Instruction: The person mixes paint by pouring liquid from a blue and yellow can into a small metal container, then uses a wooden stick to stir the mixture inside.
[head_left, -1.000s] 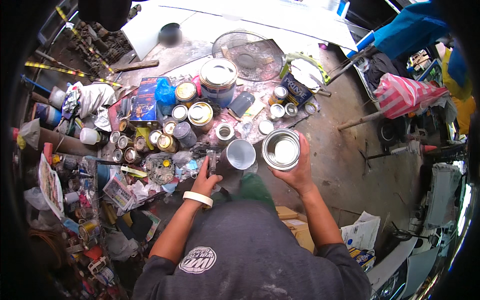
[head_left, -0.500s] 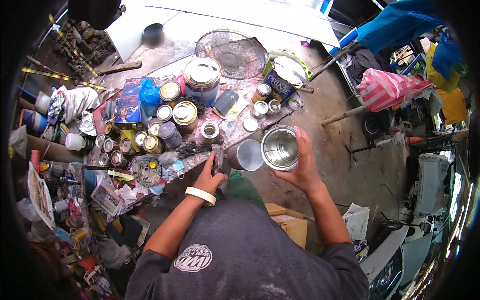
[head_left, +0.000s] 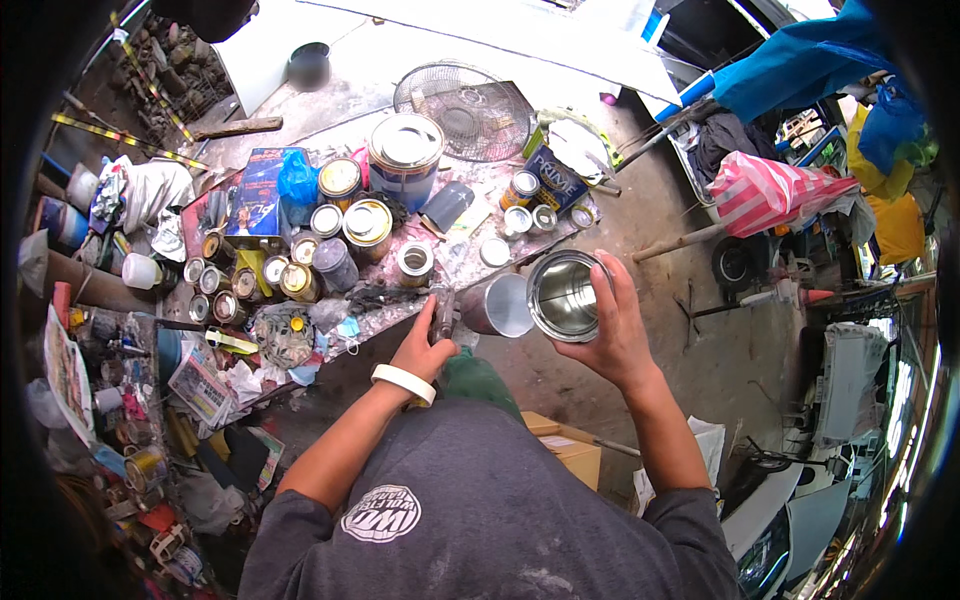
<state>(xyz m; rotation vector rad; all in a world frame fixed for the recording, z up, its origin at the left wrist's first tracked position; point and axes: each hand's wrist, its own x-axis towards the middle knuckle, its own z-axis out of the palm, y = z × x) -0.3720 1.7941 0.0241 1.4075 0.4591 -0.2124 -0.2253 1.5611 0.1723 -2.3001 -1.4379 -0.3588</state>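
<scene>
My right hand (head_left: 618, 335) grips a metal paint can (head_left: 565, 298) round its side. Its open mouth faces up toward me, showing a shiny silver inside. My left hand (head_left: 418, 345) is closed on the grey handle of what looks like a spray gun (head_left: 443, 318). A wide, pale-lined cup (head_left: 505, 305) lies tilted beside that handle, its mouth turned toward the can; how it joins the handle is hard to see. Can and cup are close together beyond the table's near edge. An open small tin (head_left: 415, 260) stands on the table just past my left hand.
The stained table (head_left: 468, 262) carries several paint tins, a large paint can (head_left: 405, 160), a dark blue box (head_left: 262, 195) and a round wire fan guard (head_left: 465, 110). Below at my right sits a cardboard box (head_left: 568, 455). A striped red-and-white bag (head_left: 765, 195) hangs at right.
The paint can in my right hand has shifted slightly right, its mouth tipped a little more toward the cup. Both hands keep their grips, and the whole view has moved slightly.
</scene>
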